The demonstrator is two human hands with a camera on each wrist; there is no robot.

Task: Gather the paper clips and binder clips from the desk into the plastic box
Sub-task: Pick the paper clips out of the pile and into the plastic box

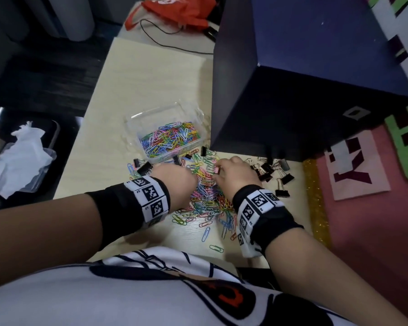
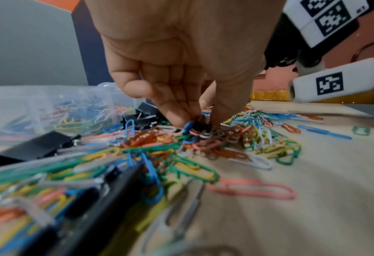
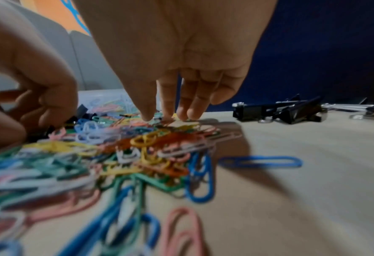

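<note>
Both hands work side by side in the pile of coloured paper clips [image 1: 206,198] on the pale desk [image 1: 151,74] in the head view: the left hand [image 1: 174,178] reaches in from the left, knuckles up, and the right hand [image 1: 234,171] comes in from the right, fingers pointed down into the heap, the two close but not touching. Just beyond the pile stands the clear plastic box [image 1: 165,132], already holding a layer of coloured clips, and black binder clips [image 1: 272,172] lie scattered to the right of the right hand, with a few more near the box's front-left corner. A tall dark blue box [image 1: 304,90] stands behind them. From the left wrist, the left hand [image 2: 181,60] has its fingertips [image 2: 179,116] and thumb drawn together, pinching a small bunch of paper clips [image 2: 203,138] at the top of the heap; the plastic box [image 2: 39,107] sits to the left, with black binder clips [image 2: 37,145] before it. From the right wrist, the right hand [image 3: 177,52] hangs with fingers nearly straight and loosely together, fingertips [image 3: 190,112] touching the far edge of the paper clips [image 3: 126,152] and gripping nothing; binder clips [image 3: 280,110] lie to its right, and the left hand [image 3: 39,86] shows at the left edge.
</note>
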